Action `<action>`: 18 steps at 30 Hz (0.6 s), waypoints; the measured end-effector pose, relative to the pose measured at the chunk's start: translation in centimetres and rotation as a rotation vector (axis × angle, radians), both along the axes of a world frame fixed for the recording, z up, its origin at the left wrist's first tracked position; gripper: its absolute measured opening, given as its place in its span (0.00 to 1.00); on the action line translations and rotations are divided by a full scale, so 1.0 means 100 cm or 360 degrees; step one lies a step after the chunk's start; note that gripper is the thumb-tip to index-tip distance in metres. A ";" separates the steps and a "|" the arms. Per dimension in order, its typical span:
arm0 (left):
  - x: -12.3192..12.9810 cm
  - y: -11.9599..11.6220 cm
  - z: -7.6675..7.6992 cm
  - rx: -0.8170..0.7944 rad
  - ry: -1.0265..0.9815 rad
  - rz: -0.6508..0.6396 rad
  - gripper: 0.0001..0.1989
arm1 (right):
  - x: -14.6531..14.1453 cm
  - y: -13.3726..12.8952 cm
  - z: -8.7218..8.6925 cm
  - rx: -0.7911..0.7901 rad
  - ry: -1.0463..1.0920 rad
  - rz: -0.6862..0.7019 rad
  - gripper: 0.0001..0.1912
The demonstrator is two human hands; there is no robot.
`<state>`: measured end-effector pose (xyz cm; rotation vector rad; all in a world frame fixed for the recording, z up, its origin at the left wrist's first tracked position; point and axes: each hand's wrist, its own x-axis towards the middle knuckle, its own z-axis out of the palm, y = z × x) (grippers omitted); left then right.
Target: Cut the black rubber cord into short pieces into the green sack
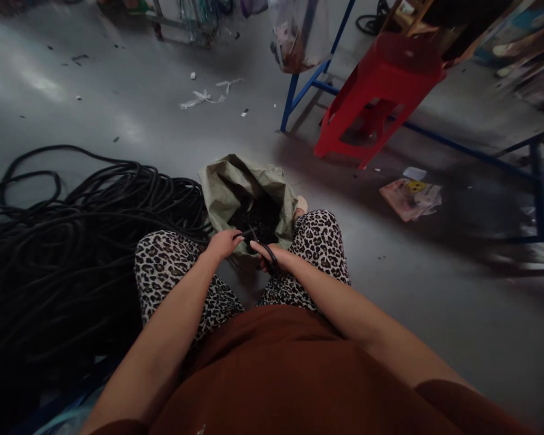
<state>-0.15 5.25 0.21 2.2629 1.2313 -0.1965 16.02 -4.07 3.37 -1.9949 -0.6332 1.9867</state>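
Note:
My left hand (225,243) is closed on a black rubber cord (243,234), whose end sticks out toward the right. Wrapped round the black handles of a pair of scissors (271,254), my right hand (272,257) holds the blades up near that end; whether they touch the cord I cannot tell. Below both hands an olive woven sack (217,196) stands with its mouth wide, between my knees. Dark short pieces (265,214) lie inside it, too dim to make out singly.
A big tangle of black cord (131,193) covers the floor at left. A red plastic stool (390,72) stands at upper right beside a blue metal frame (290,103) with a clear bag (294,36) hanging on it. Printed packets (408,199) and plastic scraps (202,98) lie on the floor.

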 end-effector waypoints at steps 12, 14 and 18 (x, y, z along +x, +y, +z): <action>0.000 -0.001 -0.004 -0.0001 -0.0059 -0.0097 0.18 | 0.000 0.001 -0.004 0.0049 -0.0030 0.0021 0.30; 0.000 -0.001 -0.003 -0.0002 -0.0056 -0.0082 0.18 | 0.000 0.001 -0.005 0.0109 -0.0070 0.0052 0.30; 0.000 -0.001 0.000 0.0002 -0.0034 -0.0026 0.19 | 0.000 0.002 -0.004 0.0154 -0.0144 0.0067 0.30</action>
